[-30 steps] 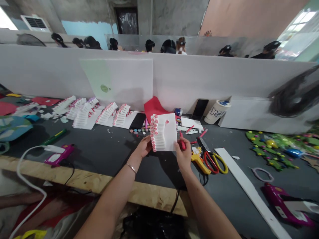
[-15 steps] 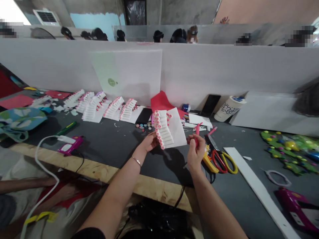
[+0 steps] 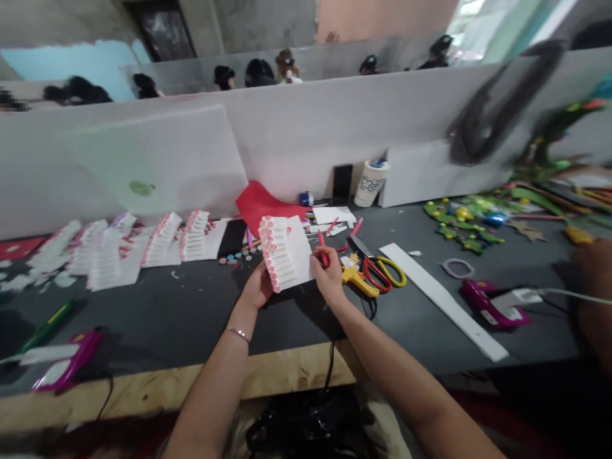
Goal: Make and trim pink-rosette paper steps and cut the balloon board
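Note:
A white card [image 3: 300, 255] is tilted above the dark table, a row of white strips with pink-red round ends along its left side. My left hand [image 3: 259, 287] grips it by the lower left edge, partly hidden behind it. In my right hand [image 3: 329, 274], fingers closed, is a red pen [image 3: 323, 248], held at the card's right edge. Whether that hand also touches the card I cannot tell. Beside it lie a yellow glue gun [image 3: 361, 282] and scissors [image 3: 393, 271] with red and yellow handles.
Similar strip-covered cards [image 3: 194, 237] line the back left. Red felt [image 3: 268, 207], a phone [image 3: 342, 185] and a paper cup [image 3: 370, 185] stand or lie by the partition. A white strip [image 3: 442, 299] and purple devices [image 3: 492, 305] are to the right. A co-worker's hand [image 3: 595, 268] is far right.
My view has swung to the right, bringing the right side of the table and a co-worker into sight. Both hands still hold the card and pen as before.

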{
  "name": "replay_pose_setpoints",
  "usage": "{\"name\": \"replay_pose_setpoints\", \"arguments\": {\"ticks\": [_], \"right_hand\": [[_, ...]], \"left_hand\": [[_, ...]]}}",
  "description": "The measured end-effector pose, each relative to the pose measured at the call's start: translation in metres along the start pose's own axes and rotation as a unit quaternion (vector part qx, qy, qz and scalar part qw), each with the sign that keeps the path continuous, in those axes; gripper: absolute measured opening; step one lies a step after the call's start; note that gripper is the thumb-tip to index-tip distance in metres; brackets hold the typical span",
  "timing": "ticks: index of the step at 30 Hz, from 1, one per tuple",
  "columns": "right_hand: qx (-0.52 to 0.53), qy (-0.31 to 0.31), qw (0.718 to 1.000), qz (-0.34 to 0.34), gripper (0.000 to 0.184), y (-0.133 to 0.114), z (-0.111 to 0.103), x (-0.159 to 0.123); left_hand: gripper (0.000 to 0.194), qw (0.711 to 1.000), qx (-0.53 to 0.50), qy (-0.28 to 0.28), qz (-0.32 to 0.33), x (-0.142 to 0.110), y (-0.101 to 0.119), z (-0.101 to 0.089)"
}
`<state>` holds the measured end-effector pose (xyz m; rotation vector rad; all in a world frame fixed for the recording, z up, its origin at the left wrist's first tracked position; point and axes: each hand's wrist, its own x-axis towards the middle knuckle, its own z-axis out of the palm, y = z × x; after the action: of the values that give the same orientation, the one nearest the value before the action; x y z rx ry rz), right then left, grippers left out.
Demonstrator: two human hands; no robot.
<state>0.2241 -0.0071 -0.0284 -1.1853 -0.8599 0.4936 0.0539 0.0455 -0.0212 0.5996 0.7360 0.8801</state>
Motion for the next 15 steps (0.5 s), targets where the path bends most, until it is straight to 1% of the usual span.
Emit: {"name": "replay_pose_setpoints", "arguments": {"ticks": [3,5,7,10,13,15], "right_hand": [[-0.004,0.001,1.000,-0.004,0.019,0.000,0.000,0.004],[-0.003,-0.012,1.000,-0.002,0.021,0.000,0.000,0.004],[-0.002,-0.037,0.999,0.001,0.025,0.000,0.000,0.002],[-0.002,-0.075,0.997,0.003,0.026,0.000,0.002,-0.006],[-0.016,-0.109,0.994,-0.005,0.025,0.001,0.004,-0.012],[-0.029,-0.130,0.991,-0.020,0.025,0.002,0.004,-0.014]], "left_hand": [[0.036,1.000,-0.004,-0.020,-0.014,0.002,0.001,0.000],[0.042,0.998,-0.017,-0.048,-0.025,0.000,0.002,0.001],[0.050,0.995,-0.036,-0.082,-0.038,-0.004,0.004,0.002],[0.064,0.990,-0.063,-0.120,-0.038,-0.012,0.007,0.005],[0.076,0.987,-0.074,-0.138,-0.022,-0.019,0.008,0.005],[0.081,0.987,-0.078,-0.139,-0.014,-0.022,0.007,0.005]]}}
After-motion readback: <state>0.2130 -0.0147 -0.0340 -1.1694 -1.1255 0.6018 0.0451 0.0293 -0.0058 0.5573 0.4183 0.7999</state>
